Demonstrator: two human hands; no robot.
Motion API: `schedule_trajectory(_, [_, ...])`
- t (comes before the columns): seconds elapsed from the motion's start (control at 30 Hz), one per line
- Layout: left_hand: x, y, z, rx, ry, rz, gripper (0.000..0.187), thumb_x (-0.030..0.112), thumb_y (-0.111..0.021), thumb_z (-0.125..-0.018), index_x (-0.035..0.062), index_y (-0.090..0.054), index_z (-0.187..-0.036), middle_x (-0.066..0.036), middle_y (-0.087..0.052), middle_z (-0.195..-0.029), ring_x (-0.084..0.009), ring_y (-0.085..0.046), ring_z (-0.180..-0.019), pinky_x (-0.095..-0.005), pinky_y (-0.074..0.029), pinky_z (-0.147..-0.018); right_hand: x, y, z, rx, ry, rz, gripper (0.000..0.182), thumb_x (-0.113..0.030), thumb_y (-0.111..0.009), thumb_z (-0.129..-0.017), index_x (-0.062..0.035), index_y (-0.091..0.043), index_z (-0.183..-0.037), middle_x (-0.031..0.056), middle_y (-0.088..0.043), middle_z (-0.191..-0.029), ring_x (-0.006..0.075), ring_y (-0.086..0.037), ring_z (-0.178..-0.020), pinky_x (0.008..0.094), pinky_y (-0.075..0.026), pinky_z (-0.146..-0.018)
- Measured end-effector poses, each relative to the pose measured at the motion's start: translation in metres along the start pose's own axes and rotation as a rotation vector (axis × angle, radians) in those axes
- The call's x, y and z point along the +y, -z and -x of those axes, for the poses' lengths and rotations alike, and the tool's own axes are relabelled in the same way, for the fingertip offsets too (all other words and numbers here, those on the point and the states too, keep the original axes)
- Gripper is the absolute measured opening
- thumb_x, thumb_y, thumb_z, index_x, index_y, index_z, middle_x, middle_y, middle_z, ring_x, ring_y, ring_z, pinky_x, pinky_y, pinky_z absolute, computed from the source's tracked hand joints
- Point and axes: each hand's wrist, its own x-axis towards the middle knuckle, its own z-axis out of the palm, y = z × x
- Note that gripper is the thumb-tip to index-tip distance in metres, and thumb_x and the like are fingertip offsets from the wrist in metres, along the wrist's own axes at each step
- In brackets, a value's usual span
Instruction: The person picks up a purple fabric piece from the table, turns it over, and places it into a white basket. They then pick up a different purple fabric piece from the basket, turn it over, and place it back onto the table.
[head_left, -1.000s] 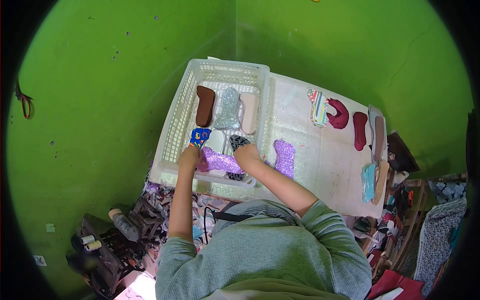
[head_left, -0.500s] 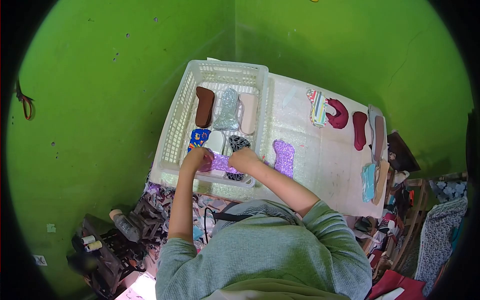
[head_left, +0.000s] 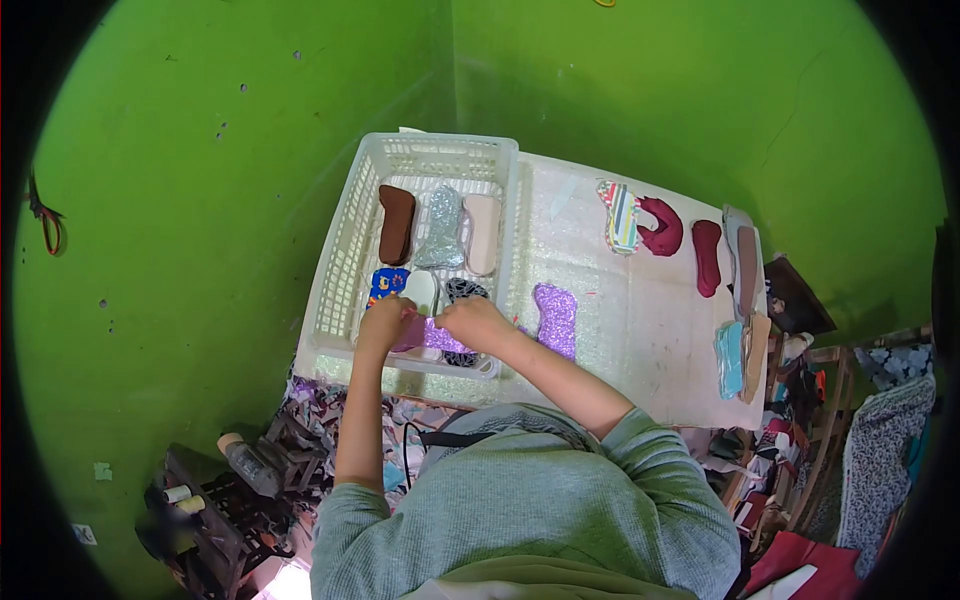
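Observation:
My left hand (head_left: 386, 322) and my right hand (head_left: 477, 325) are close together above the near end of a white plastic basket (head_left: 335, 255). Both are closed on a glittery purple cut piece (head_left: 446, 338), holding its upper edge, with a pinkish side showing near my left fingers. Under and around them in the basket lie a blue patterned piece (head_left: 384, 282), a white piece (head_left: 424, 287) and a black-and-grey patterned piece (head_left: 466, 288), partly covered. Farther back are stacks of brown (head_left: 397, 225), silvery glitter (head_left: 441, 230) and beige (head_left: 481, 235) pieces.
On the white table (head_left: 640, 340), right of the basket, sits a purple glitter stack (head_left: 556, 320). Striped (head_left: 621, 215), maroon (head_left: 706, 258), turquoise (head_left: 730, 360) and tan (head_left: 756, 358) pieces lie farther right. Scraps (head_left: 310, 420) are heaped below the table's front edge.
My hands have drawn closer together at the purple piece's upper edge, and more of its pinkish side shows. The whole view has shifted slightly.

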Motion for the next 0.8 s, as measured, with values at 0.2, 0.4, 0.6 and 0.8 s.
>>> schedule_trajectory(0.2, [0.061,0.018,0.011,0.335,-0.033,0.253,0.018,0.006,-0.059,-0.076,0.0055,-0.058,-0.094,-0.013,-0.059,-0.081,-0.0296,-0.058,-0.074,-0.0368,-0.047,-0.066,0.01,0.043,0.062,0.47,-0.133,-0.593,0.009,-0.011,-0.061,-0.075,-0.0095,-0.063,-0.084,0.0048,-0.063,-0.081,0.023,-0.06,-0.074,0.0323,-0.049,-0.069])
schedule_trajectory(0.4, [0.142,-0.004,0.029,0.354,-0.43,0.437,0.017,0.003,-0.061,-0.074,0.0064,-0.06,-0.091,-0.01,-0.06,-0.083,-0.024,-0.059,-0.075,-0.0325,-0.047,-0.066,0.04,0.036,0.148,0.609,-0.539,-0.708,0.013,-0.005,-0.062,-0.075,-0.0054,-0.063,-0.088,0.0093,-0.063,-0.082,0.0187,-0.061,-0.073,0.0271,-0.048,-0.067])
schedule_trajectory(0.6, [0.193,-0.057,0.033,-0.003,-0.563,0.529,0.02,0.007,-0.062,-0.075,0.0067,-0.06,-0.094,-0.011,-0.059,-0.084,-0.0267,-0.059,-0.076,-0.0342,-0.047,-0.068,0.043,0.005,0.206,0.652,-0.665,-0.716,0.015,-0.004,-0.062,-0.074,-0.0043,-0.063,-0.089,0.0104,-0.062,-0.081,0.0177,-0.06,-0.071,0.0268,-0.048,-0.065])
schedule_trajectory(0.8, [0.191,-0.113,0.026,-0.089,-0.519,0.284,0.034,0.011,-0.066,-0.069,0.007,-0.056,-0.101,-0.009,-0.057,-0.099,-0.0267,-0.056,-0.091,-0.036,-0.046,-0.077,0.038,-0.014,0.223,0.599,-0.631,-0.675,0.012,-0.006,-0.061,-0.076,-0.0055,-0.062,-0.088,0.0099,-0.061,-0.082,0.0217,-0.06,-0.067,0.0292,-0.048,-0.062])
